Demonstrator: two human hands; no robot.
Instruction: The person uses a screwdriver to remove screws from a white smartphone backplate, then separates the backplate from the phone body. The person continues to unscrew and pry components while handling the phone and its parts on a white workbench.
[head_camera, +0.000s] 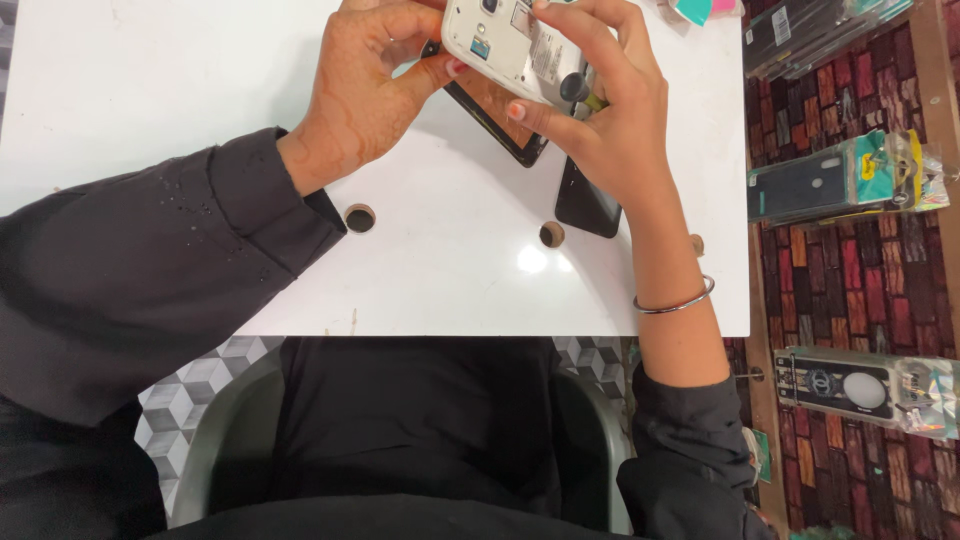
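Both hands hold a white mobile phone (510, 45) with its back cover off, above the far part of a white table (150, 80). My left hand (365, 85) grips the phone's left end with thumb and fingers. My right hand (600, 110) wraps its right end, and a small tool with a black tip and yellow shaft (582, 92) sits between its fingers and the phone. A silver bangle (675, 300) circles my right wrist. Both arms wear dark sleeves.
Under the phone lies a dark framed panel (505, 130), and a black phone (585, 205) lies flat by my right wrist. The tabletop has two round holes (359, 217). Packaged phone cases (840, 180) hang on the patterned wall at right. I sit in a grey chair (215, 440).
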